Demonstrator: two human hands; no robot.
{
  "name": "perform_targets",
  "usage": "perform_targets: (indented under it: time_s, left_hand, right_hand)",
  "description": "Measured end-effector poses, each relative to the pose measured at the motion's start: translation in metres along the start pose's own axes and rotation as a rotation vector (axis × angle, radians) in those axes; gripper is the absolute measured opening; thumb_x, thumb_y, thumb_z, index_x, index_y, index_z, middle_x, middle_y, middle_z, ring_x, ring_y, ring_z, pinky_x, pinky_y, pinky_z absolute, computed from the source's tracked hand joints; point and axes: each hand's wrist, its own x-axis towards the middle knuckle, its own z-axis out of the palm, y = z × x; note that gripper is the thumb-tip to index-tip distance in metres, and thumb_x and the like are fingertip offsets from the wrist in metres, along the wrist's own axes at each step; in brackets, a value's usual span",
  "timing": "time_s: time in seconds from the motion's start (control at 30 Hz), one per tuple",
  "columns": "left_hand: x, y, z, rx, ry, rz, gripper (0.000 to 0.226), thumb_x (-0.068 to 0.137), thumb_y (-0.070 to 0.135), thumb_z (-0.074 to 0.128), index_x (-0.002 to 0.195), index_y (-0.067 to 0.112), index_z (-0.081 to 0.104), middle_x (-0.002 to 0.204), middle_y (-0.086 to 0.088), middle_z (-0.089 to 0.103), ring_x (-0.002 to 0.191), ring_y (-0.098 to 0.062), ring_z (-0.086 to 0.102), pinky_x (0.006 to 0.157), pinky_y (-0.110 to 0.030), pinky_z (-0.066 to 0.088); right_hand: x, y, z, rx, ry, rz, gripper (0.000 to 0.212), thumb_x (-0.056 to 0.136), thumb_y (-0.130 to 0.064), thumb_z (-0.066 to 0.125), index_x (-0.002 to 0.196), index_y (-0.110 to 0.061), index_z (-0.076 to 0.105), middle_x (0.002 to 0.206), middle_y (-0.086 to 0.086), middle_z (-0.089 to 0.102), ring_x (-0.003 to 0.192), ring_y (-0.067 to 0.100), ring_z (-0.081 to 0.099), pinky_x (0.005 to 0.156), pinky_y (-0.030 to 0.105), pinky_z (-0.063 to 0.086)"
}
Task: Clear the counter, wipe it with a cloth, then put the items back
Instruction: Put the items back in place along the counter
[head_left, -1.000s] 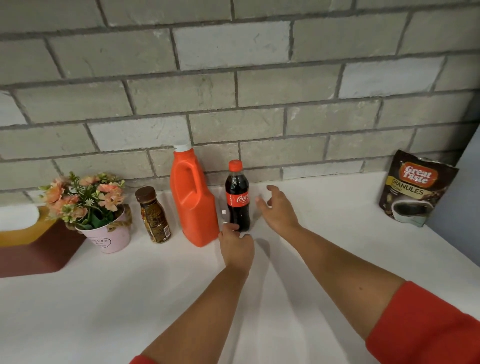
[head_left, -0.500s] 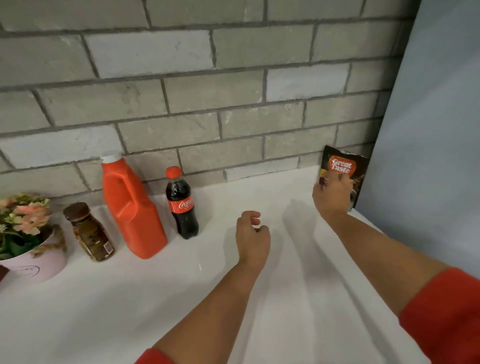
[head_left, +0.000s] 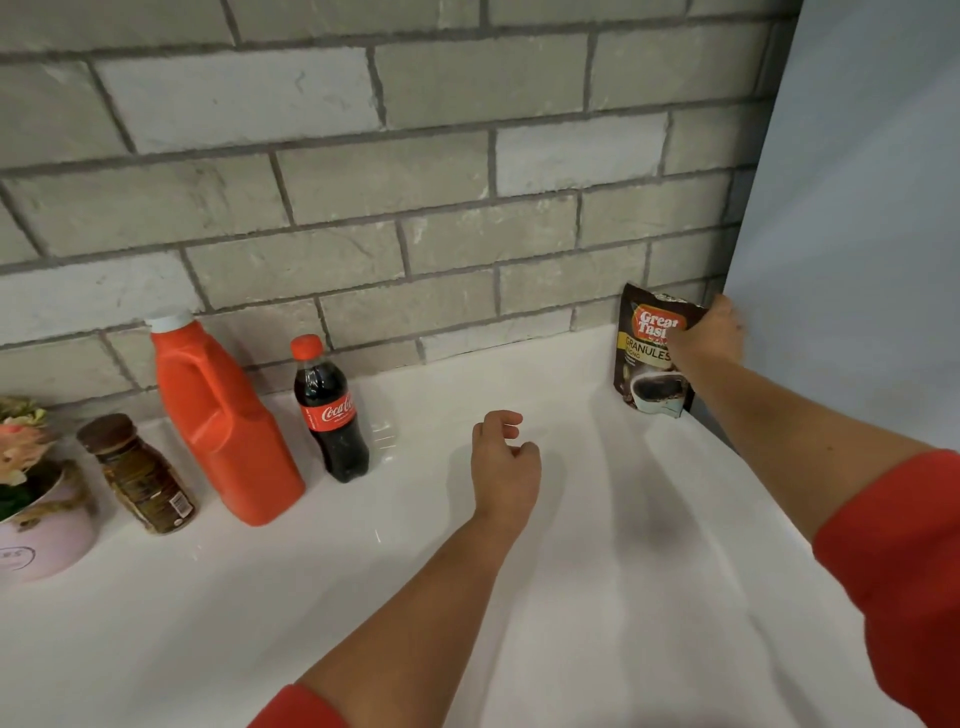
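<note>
A brown coffee-granules pouch (head_left: 648, 374) stands on the white counter (head_left: 597, 571) at the far right, by a pale blue panel. My right hand (head_left: 709, 332) is closed on the pouch's upper right edge. My left hand (head_left: 505, 462) hovers over the middle of the counter, fingers loosely curled and holding nothing. Along the brick wall to the left stand a cola bottle (head_left: 332, 410), an orange jug (head_left: 221, 421) with a white cap and a small brown jar (head_left: 137, 475).
A pink pot of flowers (head_left: 36, 514) sits at the left edge. The grey brick wall (head_left: 389, 182) closes off the back and the pale blue panel (head_left: 857, 208) closes off the right.
My right hand went from beside the cola bottle across to the pouch and took hold of it. My left hand left the bottle and drifted right. The view swung right.
</note>
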Motion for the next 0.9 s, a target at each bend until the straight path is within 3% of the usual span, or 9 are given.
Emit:
perform_targets:
  time_s: [0.33, 0.5, 0.6, 0.77, 0.9]
  left_hand:
    - [-0.003, -0.002, -0.015, 0.041, 0.038, 0.004, 0.026, 0.086, -0.002, 0.047, 0.099, 0.021, 0.047, 0.103, 0.003, 0.044, 0.064, -0.004, 0.044, 0.054, -0.006, 0.035]
    - [-0.013, 0.002, -0.024, 0.064, 0.053, 0.005, 0.025, 0.086, -0.001, 0.048, 0.098, 0.021, 0.047, 0.104, 0.003, 0.044, 0.065, -0.001, 0.045, 0.054, -0.003, 0.036]
    - [-0.02, 0.004, -0.032, 0.08, 0.059, 0.005, 0.024, 0.087, -0.001, 0.048, 0.1, 0.019, 0.048, 0.106, 0.003, 0.044, 0.067, -0.002, 0.045, 0.053, -0.002, 0.036]
    - [-0.036, 0.009, -0.054, 0.121, 0.105, -0.009, 0.026, 0.088, 0.001, 0.05, 0.112, 0.012, 0.052, 0.108, 0.004, 0.043, 0.072, -0.005, 0.047, 0.06, -0.008, 0.036]
    - [-0.052, 0.018, -0.084, 0.128, 0.156, -0.022, 0.027, 0.088, 0.001, 0.05, 0.113, 0.012, 0.052, 0.108, 0.003, 0.042, 0.084, -0.014, 0.05, 0.075, -0.019, 0.04]
  right_hand:
    - [-0.013, -0.004, -0.001, -0.066, -0.022, -0.014, 0.038, 0.091, -0.019, 0.06, 0.125, -0.004, 0.052, 0.12, 0.02, 0.06, 0.108, 0.036, 0.06, 0.09, 0.043, 0.051]
    - [-0.035, -0.011, -0.006, -0.056, -0.078, -0.128, 0.031, 0.092, -0.016, 0.057, 0.121, -0.004, 0.057, 0.114, 0.019, 0.064, 0.102, 0.034, 0.063, 0.077, 0.035, 0.052]
    - [-0.053, -0.022, -0.009, -0.042, -0.105, -0.217, 0.026, 0.093, -0.015, 0.054, 0.116, -0.002, 0.059, 0.112, 0.02, 0.065, 0.1, 0.033, 0.063, 0.077, 0.036, 0.054]
    - [-0.095, -0.051, -0.012, -0.045, -0.169, -0.399, 0.024, 0.093, -0.01, 0.051, 0.112, 0.0, 0.062, 0.108, 0.02, 0.065, 0.1, 0.032, 0.06, 0.073, 0.025, 0.04]
    - [-0.135, -0.073, -0.004, 0.005, -0.259, -0.484, 0.022, 0.091, -0.01, 0.054, 0.109, -0.002, 0.065, 0.111, 0.017, 0.066, 0.102, 0.031, 0.06, 0.084, 0.032, 0.046]
